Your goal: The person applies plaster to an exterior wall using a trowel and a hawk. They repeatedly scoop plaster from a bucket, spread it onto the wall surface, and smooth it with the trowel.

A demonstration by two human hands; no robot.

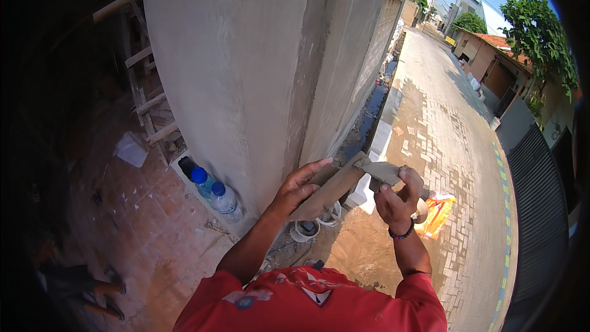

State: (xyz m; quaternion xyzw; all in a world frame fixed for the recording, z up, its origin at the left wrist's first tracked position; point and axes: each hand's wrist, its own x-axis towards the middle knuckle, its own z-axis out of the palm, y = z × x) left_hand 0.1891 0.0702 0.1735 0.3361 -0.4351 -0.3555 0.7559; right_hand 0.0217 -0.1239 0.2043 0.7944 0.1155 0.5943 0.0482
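Observation:
My left hand (pixel 299 187) is closed around a long, flat, grey-brown plastering float (pixel 332 192), which is tilted in front of my chest. My right hand (pixel 399 200) grips a trowel, its rounded handle end (pixel 421 211) showing beside the wrist. The mortar-grey trowel blade (pixel 382 172) lies close against the far right end of the float; whether they touch I cannot tell. Just beyond both tools rises a smooth grey plastered wall (pixel 246 55) with a corner edge. Below the float, a white bucket (pixel 304 230) stands on the ground, partly hidden by it.
Two plastic bottles with blue caps (pixel 218 189) stand at the wall's foot. A wooden ladder (pixel 147 86) leans at left, and a person's legs (pixel 104 289) show lower left. A water-filled ditch (pixel 370 114) runs beside the paved lane (pixel 455 129). An orange sack (pixel 437 215) lies right.

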